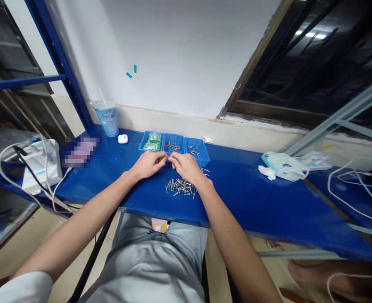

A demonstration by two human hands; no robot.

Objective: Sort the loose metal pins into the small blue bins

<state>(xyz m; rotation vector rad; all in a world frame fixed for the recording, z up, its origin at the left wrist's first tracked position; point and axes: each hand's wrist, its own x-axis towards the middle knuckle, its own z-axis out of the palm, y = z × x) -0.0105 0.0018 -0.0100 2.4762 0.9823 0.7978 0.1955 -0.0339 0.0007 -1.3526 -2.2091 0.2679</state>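
Observation:
My left hand (pixel 150 163) and my right hand (pixel 186 166) meet fingertip to fingertip just in front of three blue bins. Both hands are closed in a pinch, and whatever lies between the fingertips is too small and covered to make out. Under my right wrist, a loose pile of silvery metal pins like blind rivets (pixel 180 186) lies on the blue table (pixel 236 189). The left bin (pixel 140 144) holds green-and-clear plastic packets (pixel 153 141). Similar metal pins lie in the middle bin (pixel 174 137) and, more sparsely, in the right bin (pixel 204 156).
A lidded cup with a straw (pixel 106 119) and a white earbud case (pixel 123 139) stand at the back left. A blurred-out flat object (pixel 81 152) lies near a white power strip (pixel 43 164) with cables. On the right is a tissue pack (pixel 282 165). A person's foot shows below right.

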